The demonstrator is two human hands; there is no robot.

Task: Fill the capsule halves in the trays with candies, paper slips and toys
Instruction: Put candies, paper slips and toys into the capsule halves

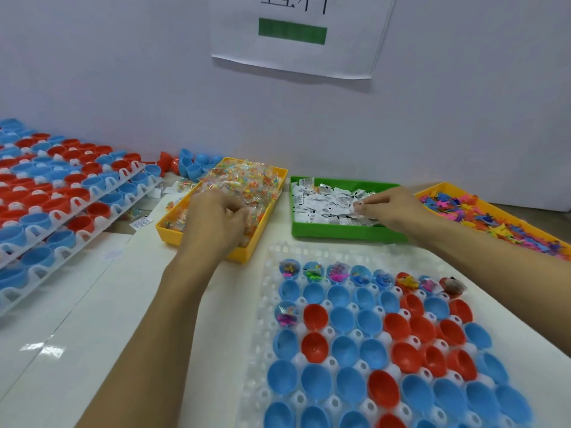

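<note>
**Station check: both hands in the supply bins, front tray mostly unfilled**

Surface: a white counter [92,310] runs across the lower frame, with glare patches at lower left. Behind it stands a plain pale wall [123,72] carrying a white paper notice [296,50] at top centre, printed with dark characters and a green bar.

Supply bins, centre of frame, left to right: a yellow bin [256,239] heaped with wrapped candies [247,177]; a green bin [340,234] of white paper slips [321,202]; an orange bin [438,188] of small multicoloured toys [494,217] at the right edge. A few slips and candy packets lie loose on the counter left of the yellow bin.

Left hand [213,217]: inside the yellow bin, fingers curled into the candies; the grip appears closed on packets, though the exact hold is blurred.

Right hand [392,208]: over the green bin, thumb and forefinger pinching paper slips at the pile's right side.

Front tray [268,291], lower right: white, holding blue and red capsule halves [343,319] open side up. The farthest row holds candies and toys, as does one blue half at the left of the third row. The remaining halves look empty.

Stacked trays [102,223], left of frame: several layers of red and blue halves. Loose capsule halves [191,168] lie against the wall behind the yellow bin.
</note>
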